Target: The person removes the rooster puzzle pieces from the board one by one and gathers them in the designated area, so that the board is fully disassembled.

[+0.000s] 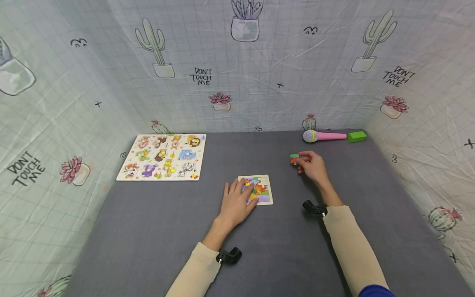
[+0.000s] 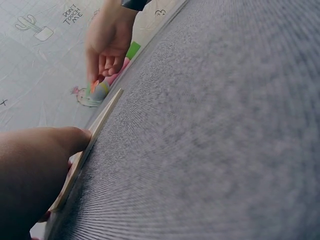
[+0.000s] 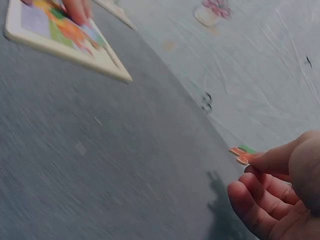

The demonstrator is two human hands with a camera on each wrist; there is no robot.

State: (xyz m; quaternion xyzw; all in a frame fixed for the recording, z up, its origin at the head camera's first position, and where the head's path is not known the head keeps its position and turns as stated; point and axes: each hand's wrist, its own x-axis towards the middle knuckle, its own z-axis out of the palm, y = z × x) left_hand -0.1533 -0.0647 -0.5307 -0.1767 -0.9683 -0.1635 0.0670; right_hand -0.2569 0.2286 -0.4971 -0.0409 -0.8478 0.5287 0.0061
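My left hand (image 1: 234, 205) lies on a small square jigsaw puzzle (image 1: 270, 194) with a pale wooden frame. Its fingers spread across the colourful picture and cover the left part. To the right, my right hand (image 1: 313, 168) pinches a small orange and green puzzle piece (image 1: 294, 159) between thumb and fingers. In the right wrist view that piece (image 3: 242, 155) is held above the grey cloth, partly hidden by the fingertips. The left wrist view shows the puzzle frame (image 2: 105, 115) edge-on, flat under the left thumb.
A larger animal peg board (image 1: 172, 156) lies at the back left. Along the back right, a pink toy microphone (image 1: 330, 136) lies next to a green block (image 1: 356, 137). Cloth walls with cactus prints border the grey table (image 1: 274, 251).
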